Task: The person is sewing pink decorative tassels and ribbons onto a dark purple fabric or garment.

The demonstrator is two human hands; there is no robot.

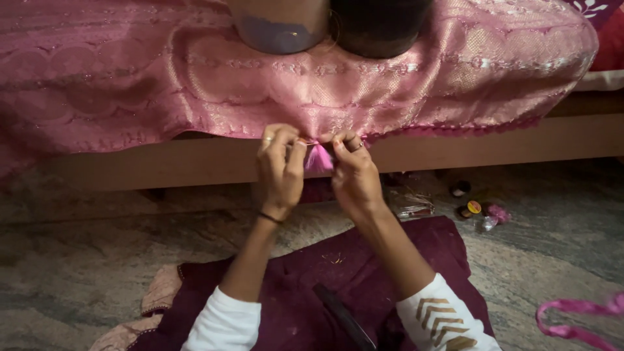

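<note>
A pink woven cloth point(162, 84) with gold pattern lies spread over a wooden bed edge point(195, 162). At its hanging hem, my left hand point(279, 166) and my right hand point(354, 172) pinch a small pink thread tassel point(318, 158) between their fingertips. Both hands wear a ring; the left wrist has a thin dark band. White sleeves cover my forearms.
Two round pots point(279, 26) point(380, 26) weigh down the cloth on the bed. Thread spools and small items point(474, 208) lie on the stone floor at right, with a clear plastic packet point(409, 205). A maroon cloth point(325, 273) covers my lap. Pink ribbon point(578, 318) lies lower right.
</note>
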